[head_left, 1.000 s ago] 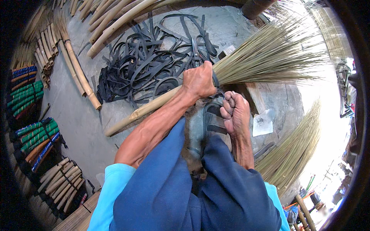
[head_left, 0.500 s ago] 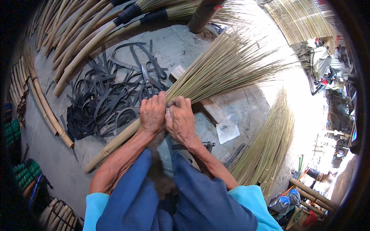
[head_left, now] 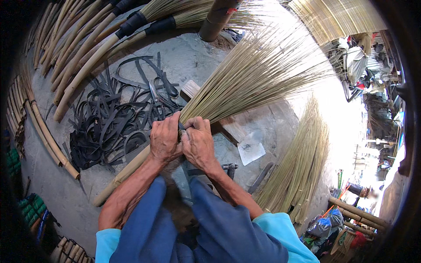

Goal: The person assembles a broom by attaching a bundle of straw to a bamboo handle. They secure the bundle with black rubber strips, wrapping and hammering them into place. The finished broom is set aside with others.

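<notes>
Both hands are clenched on the neck of a broom [head_left: 245, 83], at the point where the straw fan meets the bamboo handle [head_left: 125, 173]. The left hand [head_left: 165, 139] wraps the neck from the handle side; the right hand [head_left: 198, 142] grips just beside it, knuckles touching the left. The broom lies diagonally across the person's blue-clad knees, handle running down to the lower left, bristles spreading up to the right over the concrete floor [head_left: 197, 57].

Changes against the earlier frames: one second ago only the left hand held the neck, while the right hand rested lower, on a dark object at the knee. Half a second ago the two hands had come together on the neck — that grip holds now, unaltered. The hands now sit nearer the centre of the view than one second ago, and the straw fan reaches higher.

Surroundings: a heap of black strips [head_left: 114, 122] lies on the floor left of the hands, with a pair of scissors [head_left: 154, 94] on it. Bamboo poles [head_left: 79, 57] line the upper left. A loose straw bundle [head_left: 302, 162] lies to the right, and a scrap of paper [head_left: 251, 151] sits between it and the right hand.
</notes>
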Demonstrator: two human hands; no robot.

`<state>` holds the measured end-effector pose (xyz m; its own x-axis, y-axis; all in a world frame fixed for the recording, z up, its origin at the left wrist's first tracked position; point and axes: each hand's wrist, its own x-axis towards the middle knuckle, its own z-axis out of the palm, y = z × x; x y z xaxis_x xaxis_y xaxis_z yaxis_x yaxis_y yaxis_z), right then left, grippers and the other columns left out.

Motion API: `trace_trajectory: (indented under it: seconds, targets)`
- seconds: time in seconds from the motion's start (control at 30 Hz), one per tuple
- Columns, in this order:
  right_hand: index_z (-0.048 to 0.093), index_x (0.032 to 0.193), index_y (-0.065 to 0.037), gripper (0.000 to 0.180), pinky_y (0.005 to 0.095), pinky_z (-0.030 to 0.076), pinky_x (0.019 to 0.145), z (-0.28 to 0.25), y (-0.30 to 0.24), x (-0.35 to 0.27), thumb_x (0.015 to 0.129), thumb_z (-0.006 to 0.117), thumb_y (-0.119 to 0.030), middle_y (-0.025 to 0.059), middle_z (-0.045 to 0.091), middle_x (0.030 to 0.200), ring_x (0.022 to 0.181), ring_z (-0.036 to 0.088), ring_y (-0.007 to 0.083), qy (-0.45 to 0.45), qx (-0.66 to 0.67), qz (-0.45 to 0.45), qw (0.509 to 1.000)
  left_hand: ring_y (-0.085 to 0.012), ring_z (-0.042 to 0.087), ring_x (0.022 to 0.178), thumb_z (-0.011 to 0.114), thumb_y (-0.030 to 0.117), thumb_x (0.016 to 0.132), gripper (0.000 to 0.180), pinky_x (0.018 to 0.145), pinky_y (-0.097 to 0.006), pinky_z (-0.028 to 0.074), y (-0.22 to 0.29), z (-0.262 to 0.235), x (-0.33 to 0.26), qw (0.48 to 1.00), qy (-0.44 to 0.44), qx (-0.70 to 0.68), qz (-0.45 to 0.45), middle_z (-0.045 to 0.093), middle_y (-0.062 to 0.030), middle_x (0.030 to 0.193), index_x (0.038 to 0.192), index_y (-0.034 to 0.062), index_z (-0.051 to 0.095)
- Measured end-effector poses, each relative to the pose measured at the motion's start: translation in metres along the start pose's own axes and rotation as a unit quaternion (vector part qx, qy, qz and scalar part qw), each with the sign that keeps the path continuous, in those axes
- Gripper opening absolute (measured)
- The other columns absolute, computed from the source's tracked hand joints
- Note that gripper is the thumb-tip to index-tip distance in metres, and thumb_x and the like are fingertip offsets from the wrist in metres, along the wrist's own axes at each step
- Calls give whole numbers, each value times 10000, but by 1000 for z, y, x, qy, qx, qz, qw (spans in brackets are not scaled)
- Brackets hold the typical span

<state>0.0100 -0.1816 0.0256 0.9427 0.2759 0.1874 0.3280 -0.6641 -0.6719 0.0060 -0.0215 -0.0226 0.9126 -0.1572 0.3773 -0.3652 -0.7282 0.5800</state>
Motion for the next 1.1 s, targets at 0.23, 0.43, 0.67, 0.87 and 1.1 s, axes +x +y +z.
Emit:
trace_trajectory:
  seconds: [0.23,0.43,0.67,0.87,1.1]
  targets:
    - [718,896,53,103,499,522,947,5,11,-3,862,730,-44,170,658,1138,1055,605,396,10,4,-25,1000,-363,710,1026,812,281,806,767,867,-495,505,-3,2,-1,1000,7,-23,-8,696,-146,1110,1474,-15,577]
    - [711,1003,29,90,464,523,969,-22,10,-6,974,731,-54,178,651,1113,1068,627,371,-2,63,29,998,-381,717,1029,866,356,820,797,858,-512,508,1,0,-7,999,-11,-14,-39,702,-163,1132,1467,-6,574]
    - [700,1222,-6,259,442,556,941,-41,13,-15,967,742,-14,178,659,1121,1038,666,343,-10,82,65,994,-382,715,1007,909,368,795,818,851,-510,509,3,-3,-8,998,-25,-5,-60,703,-159,1108,1454,5,588]
    - [700,1168,-22,203,477,586,896,-21,8,-13,968,737,-18,204,697,1078,1019,722,435,-12,71,20,997,-362,708,1013,899,289,754,811,840,-503,494,0,2,-3,999,19,-22,-20,686,-145,1078,1442,-4,587]
    - [647,1104,-21,200,540,575,833,-15,-2,7,913,704,-12,206,626,1001,958,684,454,-59,17,-32,998,-346,715,990,833,281,795,686,844,-482,511,3,1,-2,998,42,-41,-10,691,-133,1060,1387,-5,638]
